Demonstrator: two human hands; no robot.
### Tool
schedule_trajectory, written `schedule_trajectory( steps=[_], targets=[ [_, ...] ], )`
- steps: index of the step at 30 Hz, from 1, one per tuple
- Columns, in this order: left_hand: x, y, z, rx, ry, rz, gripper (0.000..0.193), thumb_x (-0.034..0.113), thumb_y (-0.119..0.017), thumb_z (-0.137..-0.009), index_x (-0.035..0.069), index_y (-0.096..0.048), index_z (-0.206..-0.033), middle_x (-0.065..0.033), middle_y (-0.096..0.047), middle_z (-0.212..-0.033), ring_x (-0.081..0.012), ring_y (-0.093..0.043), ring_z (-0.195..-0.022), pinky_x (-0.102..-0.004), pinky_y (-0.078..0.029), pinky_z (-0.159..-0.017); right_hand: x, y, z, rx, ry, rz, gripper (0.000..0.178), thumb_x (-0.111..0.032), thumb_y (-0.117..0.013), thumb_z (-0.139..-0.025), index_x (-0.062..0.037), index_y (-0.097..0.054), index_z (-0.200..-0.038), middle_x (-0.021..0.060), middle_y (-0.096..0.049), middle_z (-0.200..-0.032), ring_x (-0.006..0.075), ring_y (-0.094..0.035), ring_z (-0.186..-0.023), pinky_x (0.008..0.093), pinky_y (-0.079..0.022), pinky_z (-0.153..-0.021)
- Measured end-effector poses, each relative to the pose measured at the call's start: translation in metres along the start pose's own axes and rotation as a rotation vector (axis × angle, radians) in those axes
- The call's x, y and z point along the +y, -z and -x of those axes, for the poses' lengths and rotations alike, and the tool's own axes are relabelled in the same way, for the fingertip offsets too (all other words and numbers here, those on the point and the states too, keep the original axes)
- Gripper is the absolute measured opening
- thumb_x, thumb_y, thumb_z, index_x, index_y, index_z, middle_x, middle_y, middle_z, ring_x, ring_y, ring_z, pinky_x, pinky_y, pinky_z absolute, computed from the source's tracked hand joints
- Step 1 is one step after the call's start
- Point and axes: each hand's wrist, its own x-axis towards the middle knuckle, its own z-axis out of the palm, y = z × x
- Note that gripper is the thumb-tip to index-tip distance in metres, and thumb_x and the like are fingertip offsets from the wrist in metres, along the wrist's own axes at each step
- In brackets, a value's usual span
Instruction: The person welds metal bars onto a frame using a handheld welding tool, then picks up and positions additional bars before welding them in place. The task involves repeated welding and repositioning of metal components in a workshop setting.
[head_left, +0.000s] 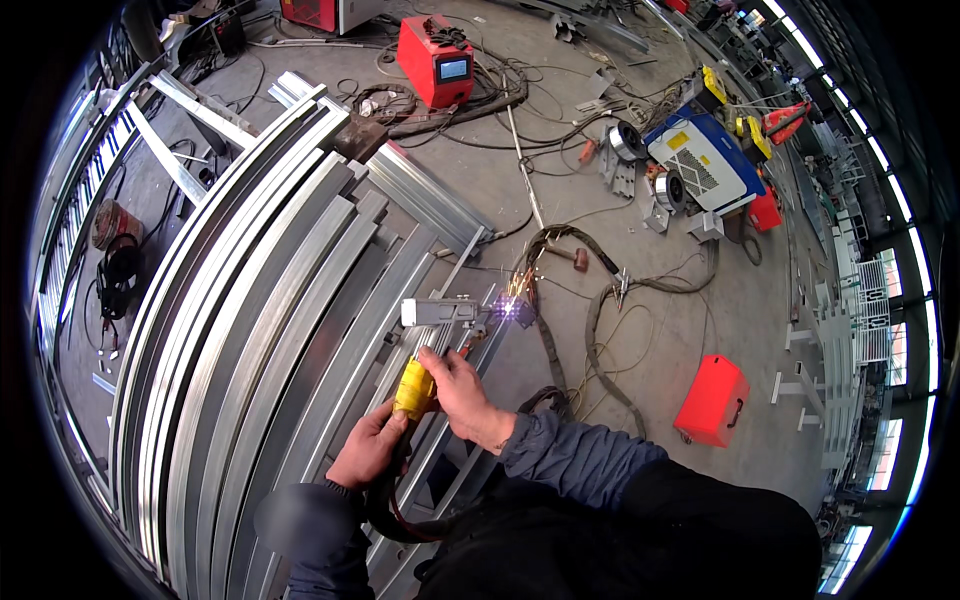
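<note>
My left hand (370,445) is wrapped round the rear of a welding torch (412,392), whose grip is bound in yellow. Its thick dark cable runs down toward my body. On the front part of the same torch, my right hand (463,398) is closed. Past my fingers, a bright violet-white arc (510,308) burns and throws orange sparks upward. It sits at the right end of a short grey metal piece (436,312), which lies across long steel profiles (335,375). The glare hides the torch's tip and the exact spot it meets.
Long steel profiles fill the left side. Cables and hoses (600,330) loop over the floor, with a hammer (570,258) among them. A red machine (435,62) stands far off, a blue-and-white machine (705,160) with wire spools at right, and a red box (711,400) nearer.
</note>
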Motion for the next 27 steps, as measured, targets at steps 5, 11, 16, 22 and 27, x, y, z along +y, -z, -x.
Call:
schedule_trajectory(
  steps=[5, 11, 16, 22, 27],
  targets=[
    [0.000, 0.000, -0.001, -0.011, 0.008, 0.004, 0.048, 0.040, -0.050, -0.118, 0.006, -0.055, -0.152, -0.0034, -0.066, -0.087, -0.0135, -0.064, -0.060, -0.0296, -0.058, -0.054, 0.001, 0.001, 0.000, 0.007, 0.010, 0.007, 0.043, -0.045, -0.066, -0.112, -0.0042, -0.064, -0.125, 0.0031, -0.069, -0.113, 0.0133, -0.064, -0.102, 0.0338, -0.055, -0.090],
    [0.000, 0.000, 0.002, -0.003, 0.015, -0.002, 0.047, 0.039, -0.050, -0.118, 0.006, -0.056, -0.151, -0.0040, -0.065, -0.086, -0.0140, -0.064, -0.060, -0.0301, -0.058, -0.053, -0.003, -0.002, 0.005, 0.006, -0.019, -0.022, 0.041, -0.044, -0.067, -0.111, -0.0052, -0.065, -0.122, 0.0029, -0.068, -0.110, 0.0127, -0.064, -0.099, 0.0334, -0.056, -0.086],
    [-0.002, 0.000, 0.003, -0.009, 0.015, 0.000, 0.047, 0.039, -0.051, -0.118, 0.006, -0.056, -0.151, -0.0045, -0.066, -0.086, -0.0140, -0.064, -0.060, -0.0304, -0.058, -0.054, -0.004, -0.004, 0.008, 0.016, -0.029, -0.020, 0.040, -0.044, -0.067, -0.111, -0.0055, -0.065, -0.122, 0.0029, -0.068, -0.110, 0.0127, -0.064, -0.098, 0.0334, -0.056, -0.085],
    [-0.001, -0.001, 0.007, -0.005, 0.023, 0.002, 0.047, 0.040, -0.051, -0.118, 0.006, -0.056, -0.150, -0.0048, -0.066, -0.086, -0.0142, -0.064, -0.061, -0.0306, -0.058, -0.056, -0.007, -0.006, 0.013, 0.011, -0.045, -0.050, 0.039, -0.043, -0.066, -0.112, -0.0055, -0.066, -0.125, 0.0027, -0.069, -0.113, 0.0127, -0.064, -0.101, 0.0333, -0.055, -0.089],
    [0.001, -0.003, 0.009, 0.000, 0.028, -0.002, 0.046, 0.040, -0.051, -0.118, 0.006, -0.057, -0.149, -0.0045, -0.066, -0.085, -0.0142, -0.064, -0.061, -0.0304, -0.058, -0.056, -0.005, -0.004, 0.012, 0.007, -0.051, -0.041, 0.040, -0.041, -0.066, -0.112, -0.0055, -0.065, -0.130, 0.0019, -0.069, -0.115, 0.0126, -0.063, -0.105, 0.0333, -0.054, -0.093]
  ],
)
